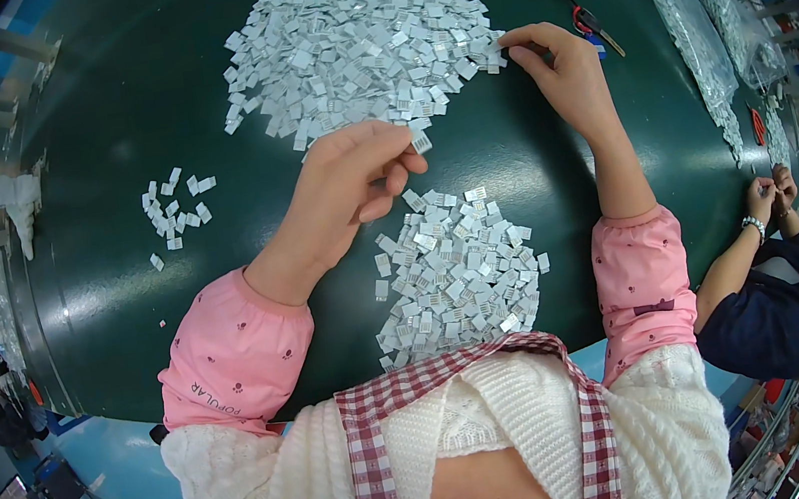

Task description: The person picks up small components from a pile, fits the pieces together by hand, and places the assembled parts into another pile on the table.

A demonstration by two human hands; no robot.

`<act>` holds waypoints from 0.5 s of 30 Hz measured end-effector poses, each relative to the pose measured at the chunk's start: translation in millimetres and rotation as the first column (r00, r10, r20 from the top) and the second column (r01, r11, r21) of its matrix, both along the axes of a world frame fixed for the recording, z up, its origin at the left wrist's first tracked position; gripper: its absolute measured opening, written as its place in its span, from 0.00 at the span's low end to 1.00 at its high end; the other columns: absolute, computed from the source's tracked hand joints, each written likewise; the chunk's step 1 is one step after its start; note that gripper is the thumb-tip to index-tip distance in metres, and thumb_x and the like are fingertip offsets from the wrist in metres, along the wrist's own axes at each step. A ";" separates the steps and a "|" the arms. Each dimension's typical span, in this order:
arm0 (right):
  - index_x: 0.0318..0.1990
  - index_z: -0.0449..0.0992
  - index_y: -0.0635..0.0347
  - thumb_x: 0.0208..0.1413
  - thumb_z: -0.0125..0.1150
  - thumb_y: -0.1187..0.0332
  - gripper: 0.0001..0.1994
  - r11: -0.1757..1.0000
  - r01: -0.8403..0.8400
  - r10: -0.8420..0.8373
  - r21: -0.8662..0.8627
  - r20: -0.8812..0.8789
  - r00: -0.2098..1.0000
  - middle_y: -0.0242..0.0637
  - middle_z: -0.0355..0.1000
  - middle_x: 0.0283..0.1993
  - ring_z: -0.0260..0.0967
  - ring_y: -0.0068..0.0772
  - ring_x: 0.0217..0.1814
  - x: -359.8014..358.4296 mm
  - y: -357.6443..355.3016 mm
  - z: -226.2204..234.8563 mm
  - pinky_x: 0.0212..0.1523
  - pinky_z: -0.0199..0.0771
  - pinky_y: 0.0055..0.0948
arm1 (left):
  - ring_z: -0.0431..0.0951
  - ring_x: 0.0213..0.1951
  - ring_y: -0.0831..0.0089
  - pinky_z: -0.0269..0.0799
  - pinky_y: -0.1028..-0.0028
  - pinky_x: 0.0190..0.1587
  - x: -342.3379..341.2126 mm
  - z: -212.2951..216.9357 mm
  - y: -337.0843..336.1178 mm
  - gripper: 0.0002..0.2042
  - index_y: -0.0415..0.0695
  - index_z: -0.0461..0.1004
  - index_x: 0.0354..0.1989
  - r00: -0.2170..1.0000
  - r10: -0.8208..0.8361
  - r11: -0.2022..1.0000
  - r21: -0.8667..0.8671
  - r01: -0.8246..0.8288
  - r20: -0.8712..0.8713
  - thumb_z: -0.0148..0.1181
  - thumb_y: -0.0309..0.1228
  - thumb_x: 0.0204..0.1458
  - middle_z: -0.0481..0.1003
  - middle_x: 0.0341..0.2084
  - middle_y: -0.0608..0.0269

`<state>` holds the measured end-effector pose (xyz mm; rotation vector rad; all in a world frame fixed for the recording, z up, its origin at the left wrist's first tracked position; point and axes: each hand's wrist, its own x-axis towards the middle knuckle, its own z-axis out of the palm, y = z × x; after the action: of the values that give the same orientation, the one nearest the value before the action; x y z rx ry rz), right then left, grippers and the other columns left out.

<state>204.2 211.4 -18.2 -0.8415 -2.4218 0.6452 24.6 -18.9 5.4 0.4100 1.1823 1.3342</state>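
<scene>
While left hand (350, 180) pinches 1 white chip (421, 143), right hand (562, 66) nips at big pile (352, 39); 3 piles on table (100, 117).

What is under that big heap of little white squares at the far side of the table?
Under the big heap only the dark green table shows, around its edges. Whatever lies beneath the middle of the heap is covered by the white pieces themselves.

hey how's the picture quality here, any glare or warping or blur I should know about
Head view: strong fisheye warp, so the dark green table edge curves and the corners go black; soft overhead glare streaks across the tabletop near the clear plastic bags; the left hand, right hand and large pile of small grey-white pieces are sharp; the rim background is smeared.
</scene>
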 end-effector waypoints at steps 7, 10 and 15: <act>0.44 0.84 0.61 0.58 0.63 0.75 0.08 0.995 0.099 -0.095 -0.035 0.100 0.990 0.32 0.79 0.35 0.70 0.23 0.33 3.8 2.8 6.0 0.36 0.68 0.21 | 0.66 0.25 0.86 0.59 0.87 0.25 9.2 -6.3 -4.1 0.03 0.40 0.80 0.39 0.773 -0.311 0.927 0.002 0.374 -0.552 0.62 0.25 0.59 0.79 0.34 0.60; 0.44 0.83 0.61 0.58 0.64 0.76 0.08 0.995 0.073 -0.066 -0.070 0.093 0.994 0.31 0.77 0.34 0.68 0.23 0.32 1.3 -0.4 7.9 0.35 0.67 0.22 | 0.66 0.23 0.83 0.62 0.82 0.26 9.1 -10.7 -3.5 0.04 0.41 0.81 0.38 0.758 -0.157 0.959 0.086 0.270 -0.634 0.64 0.24 0.56 0.78 0.29 0.66; 0.43 0.83 0.60 0.56 0.65 0.77 0.08 0.995 0.020 -0.012 -0.095 0.080 0.997 0.31 0.75 0.33 0.65 0.23 0.30 -0.9 -4.5 7.3 0.35 0.67 0.22 | 0.66 0.23 0.81 0.63 0.81 0.27 16.2 -25.7 -0.8 0.04 0.40 0.81 0.37 0.666 0.021 0.928 0.262 0.264 -0.745 0.63 0.24 0.55 0.77 0.27 0.68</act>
<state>203.4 206.9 -10.9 -0.9407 -2.4687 0.7393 40.8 -19.7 -20.3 1.3859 1.5303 1.2840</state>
